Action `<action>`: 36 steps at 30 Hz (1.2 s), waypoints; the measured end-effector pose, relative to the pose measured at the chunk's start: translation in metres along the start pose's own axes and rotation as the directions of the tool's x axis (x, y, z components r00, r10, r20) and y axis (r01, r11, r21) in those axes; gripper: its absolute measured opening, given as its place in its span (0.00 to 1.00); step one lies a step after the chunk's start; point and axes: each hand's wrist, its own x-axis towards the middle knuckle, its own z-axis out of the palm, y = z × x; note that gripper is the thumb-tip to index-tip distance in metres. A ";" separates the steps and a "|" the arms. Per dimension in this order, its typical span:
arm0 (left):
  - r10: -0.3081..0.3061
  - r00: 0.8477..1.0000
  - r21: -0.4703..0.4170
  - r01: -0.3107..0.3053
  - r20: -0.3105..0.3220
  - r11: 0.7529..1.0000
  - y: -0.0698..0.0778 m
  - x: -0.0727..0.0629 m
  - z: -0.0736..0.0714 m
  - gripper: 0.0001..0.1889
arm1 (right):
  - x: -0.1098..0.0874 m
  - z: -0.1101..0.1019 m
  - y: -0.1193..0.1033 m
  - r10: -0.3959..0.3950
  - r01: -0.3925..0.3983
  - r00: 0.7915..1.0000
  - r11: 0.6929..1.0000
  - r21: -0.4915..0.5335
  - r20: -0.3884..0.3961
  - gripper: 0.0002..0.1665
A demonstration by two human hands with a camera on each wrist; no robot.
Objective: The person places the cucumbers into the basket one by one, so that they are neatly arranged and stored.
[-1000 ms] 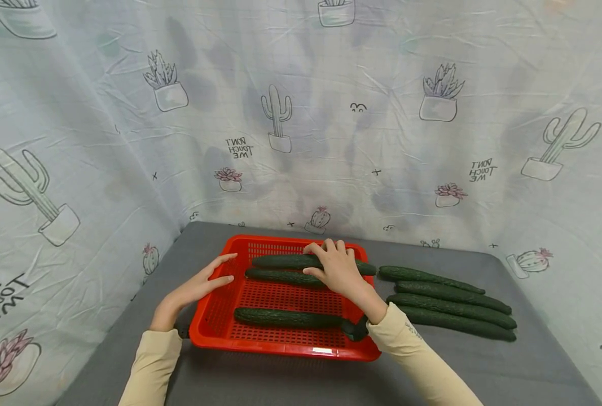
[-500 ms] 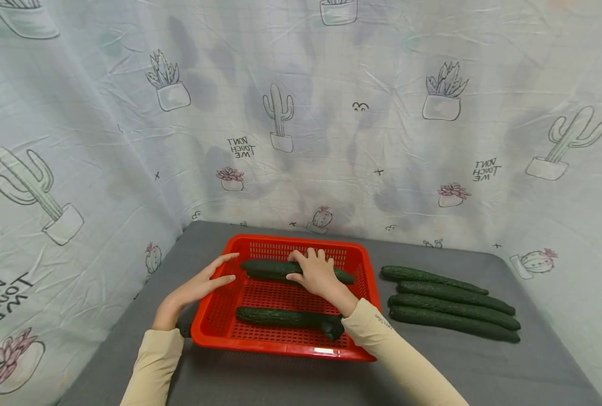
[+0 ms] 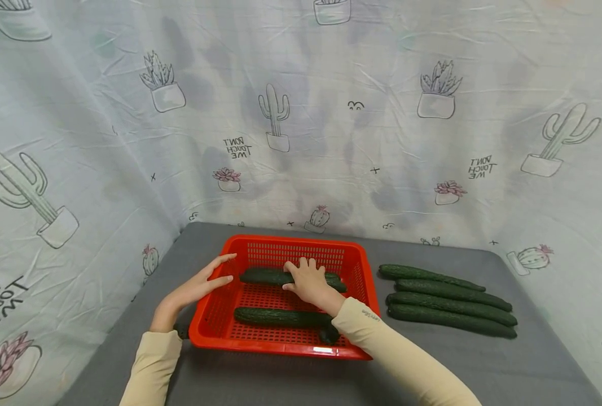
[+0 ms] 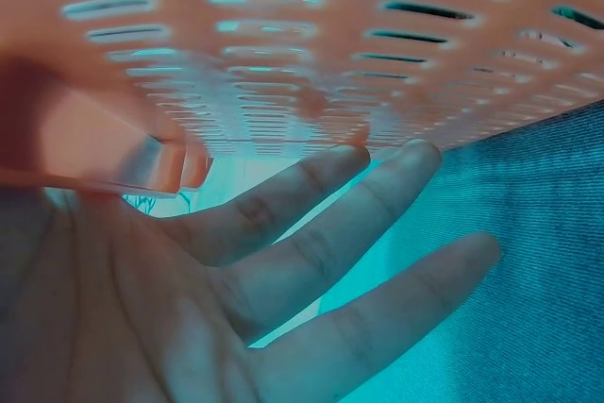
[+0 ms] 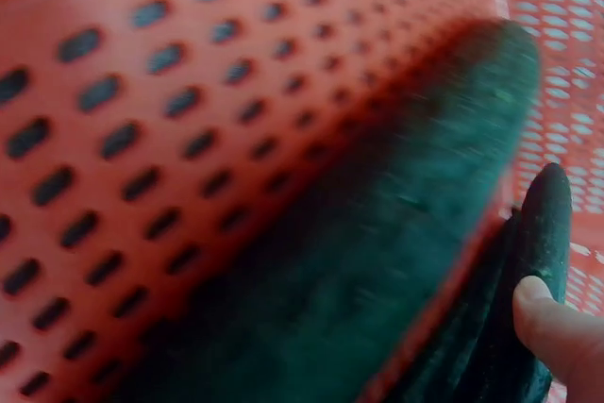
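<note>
My left hand (image 3: 199, 286) holds the left rim of the red plastic basket (image 3: 348, 354), thumb and forefinger over the inside. In the left wrist view the other fingers (image 4: 330, 233) stretch along the basket's slotted outer wall. My right hand (image 3: 311, 283) grips a dark green cucumber (image 3: 265, 276) lying crosswise in the back half of the basket. Its thumb (image 5: 540, 309) presses on that cucumber in the right wrist view, where another cucumber lies right beside it. A front cucumber (image 3: 280, 317) lies apart, near the basket's front wall, its right end hidden by the wrist camera.
Several more cucumbers (image 3: 448, 304) lie side by side on the grey tabletop (image 3: 433, 366), right of the basket. A curtain (image 3: 321, 141) printed with potted cacti closes off the back and sides.
My right hand has carried the cucumber leftward, then lowered it slightly toward me, so that it sits fully inside the basket. The left hand has stayed at the rim.
</note>
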 end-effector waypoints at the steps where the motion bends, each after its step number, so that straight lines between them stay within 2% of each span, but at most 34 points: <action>1: -0.007 1.000 -0.007 0.007 -0.001 1.000 0.000 0.000 0.000 0.31 | 0.000 0.002 0.000 0.002 -0.002 1.000 1.000 -0.014 0.006 0.23; 3: -0.007 1.000 -0.009 0.007 0.006 1.000 0.001 0.000 0.001 0.31 | 0.000 0.006 0.000 0.005 -0.004 1.000 0.998 -0.056 0.014 0.23; 7: -0.010 1.000 -0.030 0.011 0.015 0.999 0.003 0.001 0.002 0.32 | -0.002 0.011 0.002 -0.003 0.001 1.000 0.993 -0.119 -0.019 0.23; 12: -0.010 1.000 -0.030 0.011 0.014 1.000 0.003 -0.001 0.002 0.31 | -0.003 0.015 0.004 -0.037 0.028 0.997 0.990 -0.139 -0.066 0.23; 20: -0.028 0.999 -0.015 0.028 0.014 0.999 0.003 -0.002 0.003 0.31 | -0.004 0.018 0.005 -0.059 0.041 0.995 0.976 -0.214 -0.076 0.23; 29: -0.019 1.000 -0.014 0.019 0.002 1.000 0.001 -0.003 0.003 0.30 | -0.003 0.013 0.007 -0.059 0.050 0.997 0.982 -0.180 -0.045 0.22; 36: -0.004 1.000 -0.008 0.004 -0.002 1.000 0.003 -0.003 0.002 0.30 | -0.003 0.000 0.017 -0.049 0.047 0.999 0.997 -0.064 -0.024 0.23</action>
